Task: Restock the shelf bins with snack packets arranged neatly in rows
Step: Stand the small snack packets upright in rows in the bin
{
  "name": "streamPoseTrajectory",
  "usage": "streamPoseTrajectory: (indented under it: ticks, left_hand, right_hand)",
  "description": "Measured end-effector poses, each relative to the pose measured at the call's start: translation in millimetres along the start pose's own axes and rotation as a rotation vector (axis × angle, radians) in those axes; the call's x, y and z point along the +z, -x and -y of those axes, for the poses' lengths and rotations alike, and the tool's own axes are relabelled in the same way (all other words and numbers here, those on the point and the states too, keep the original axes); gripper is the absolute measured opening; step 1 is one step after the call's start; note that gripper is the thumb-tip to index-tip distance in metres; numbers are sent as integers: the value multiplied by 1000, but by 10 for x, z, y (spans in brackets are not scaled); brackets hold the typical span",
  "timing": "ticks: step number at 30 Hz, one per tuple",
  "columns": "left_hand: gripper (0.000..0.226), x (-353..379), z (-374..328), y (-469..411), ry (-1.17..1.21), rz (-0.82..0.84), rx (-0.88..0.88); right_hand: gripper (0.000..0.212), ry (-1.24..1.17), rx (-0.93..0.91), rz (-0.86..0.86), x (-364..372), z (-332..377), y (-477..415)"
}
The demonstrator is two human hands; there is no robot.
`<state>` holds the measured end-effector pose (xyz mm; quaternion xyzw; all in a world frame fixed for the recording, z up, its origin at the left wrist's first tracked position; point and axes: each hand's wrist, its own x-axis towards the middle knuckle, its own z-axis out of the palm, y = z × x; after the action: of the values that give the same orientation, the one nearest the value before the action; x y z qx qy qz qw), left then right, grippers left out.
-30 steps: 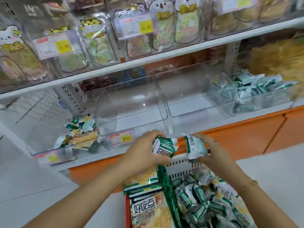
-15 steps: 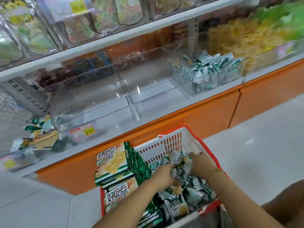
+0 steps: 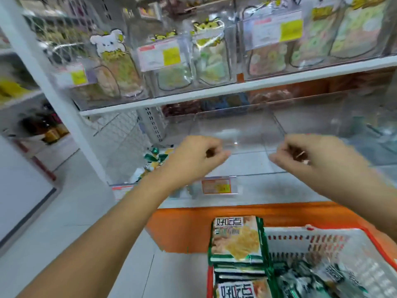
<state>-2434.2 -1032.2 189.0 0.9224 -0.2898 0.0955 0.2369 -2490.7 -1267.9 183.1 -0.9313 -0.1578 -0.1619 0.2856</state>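
Observation:
An empty clear plastic bin point(image 3: 236, 125) stands on the lower shelf straight ahead. My left hand point(image 3: 197, 155) curls round the front of its left wall, and my right hand point(image 3: 305, 153) curls round the front of its right wall. Neither hand holds a packet. Below, a white and red basket point(image 3: 322, 239) holds small green and white snack packets point(image 3: 305, 276). Large biscuit packs point(image 3: 236, 239) stand stacked at the basket's left side.
The bin to the left holds a few green and yellow packets point(image 3: 153, 160). A price tag point(image 3: 217, 186) hangs on the shelf front above the orange base point(image 3: 182, 229). The upper shelf point(image 3: 257, 84) carries bins of bagged sweets. A white upright post point(image 3: 53, 82) stands left.
Both hands have left the basket and risen to the empty clear bin; the small packets they handled earlier are no longer in them. The view has swung up and left.

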Motion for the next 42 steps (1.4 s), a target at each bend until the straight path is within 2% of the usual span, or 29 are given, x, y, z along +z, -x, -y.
streamPoseTrajectory:
  ticks: [3,6,8,11,14,17,19,21,25,27,28,30,33,34,36,39,42]
  left_hand:
    - [28,-272,809,192,80,-58,-298]
    - [5,-361,1603,426,36,-53,-576]
    - [32,-345,1978,558,-16,-25,-698]
    - [63,-260,2305,588,-30,35,-708]
    - [82,-179,2494,458,-1,55,-736]
    - [89,-145,2638,346,-16,228,-810]
    - [86,-130,2701,335,-28,403,-820]
    - [81,-132,2732,367,-7,448,-797]
    - [58,-222,2737,397,-84,288,-756]
    - [25,-244,2778,344,-57,139,-744]
    - [20,-247,2796,292,-11,62,-741]
    - [34,-233,2829,149,65,-56,-746]
    - [29,-215,2896,-137,65,-165,-738]
    - [30,-205,2943,-242,50,-178,-736]
    - [41,-173,3039,-412,64,-180,-757]
    - [49,-78,3177,-531,219,-181,-832]
    - [51,-4,3278,-580,253,-151,-897]
  right_hand:
    - [14,168,-275,154,359,364,-697]
    - [22,229,-459,280,903,640,-1312]
    - [31,305,-480,387,1276,788,-1645]
    - [38,433,-450,514,1735,896,-2033]
    - [47,496,-376,639,2053,901,-2300]
    - [58,593,-319,749,2297,896,-2519]
    - [67,551,-262,847,2431,894,-2657]
    - [77,477,-219,965,2534,886,-2756]
    - [92,436,-104,1074,2670,827,-2888]
    - [77,393,-58,994,2709,782,-2991]
    - [60,325,-21,930,2714,755,-3053]
    - [42,194,64,810,2705,692,-3161]
    - [34,18,184,681,2709,588,-3278]
    - [36,-96,255,709,2715,577,-3300]
    - [59,-254,387,840,2749,611,-3335]
    - [65,-244,346,1049,2834,729,-3354]
    - [64,-194,300,1081,2942,732,-3401]
